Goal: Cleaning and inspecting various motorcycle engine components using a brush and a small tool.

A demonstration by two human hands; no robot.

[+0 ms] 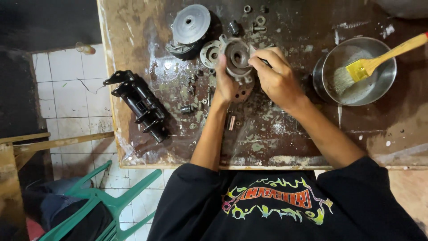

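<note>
While the left hand (226, 85) cups a grey round metal hub with a dark central bore (238, 57) from below, fingers closed around its lower rim, the right hand (275, 76) presses against the hub's right edge with fingers curled together; whether they pinch a small tool or part there cannot be told. The hub is held just above the stained, wet brown wooden bench (285, 129), near the middle of its far half. Its bore faces up toward the camera, so its axis runs roughly upright and its flat face lies level with the bench top.

Just left of the hub, touching or nearly so, lies a smaller grey ring-shaped metal disc (210, 53). Farther left and beyond it, a grey domed metal cover with a centre hole (191, 24) leans tilted. Beyond the hub, small metal washers and bolts (256, 20) are scattered. Nearer the person than the hub, short metal cylinders and pins (189, 108) lie loose. Well left of the hub, at the bench edge, a black elongated metal casting (141, 105) rests with its long axis running diagonally. Well right of the hub stands a round steel bowl (383, 87) holding a yellow-banded wooden-handled paintbrush (363, 68), bristles down, handle pointing up right.
</note>
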